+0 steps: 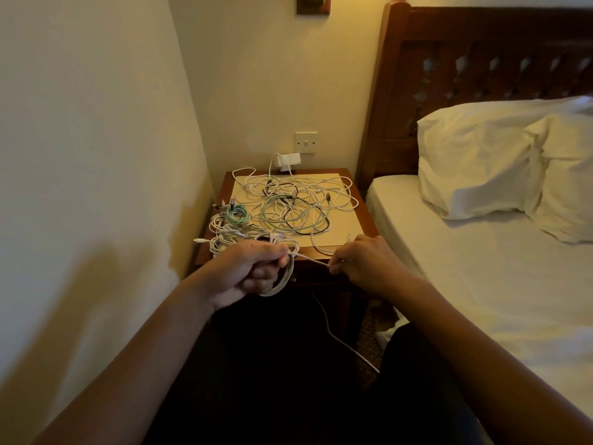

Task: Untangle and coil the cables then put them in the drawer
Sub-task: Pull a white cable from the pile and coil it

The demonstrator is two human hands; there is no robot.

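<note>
Beside the wall, a bed (465, 284) with white pillows (475, 162) fills the right side, and a wooden nightstand (225, 187) stands in the corner between them. On its top lies a loose tangle of cables (298, 207), white, green and black, crossing each other many times. At its front left corner sits a small pile of coiled cables (231, 226).

The left hand (247, 271) grips a white coil (282, 284) with curled fingers, in front of the nightstand edge. The right hand (365, 264) pinches the free strand (313, 260), which runs tight between both hands. Another white cable (337, 338) hangs down toward the floor. The drawer (316, 276) seems to be the dark front under the top, closed, but it is hard to see.

I think the main risk is the pull: if the strand is knotted in the tangle, pulling may tighten the knot or drag the other cables off the edge. The finished pile is near the left hand and may be pushed down. The loops can also slip open if the grip relaxes.
</note>
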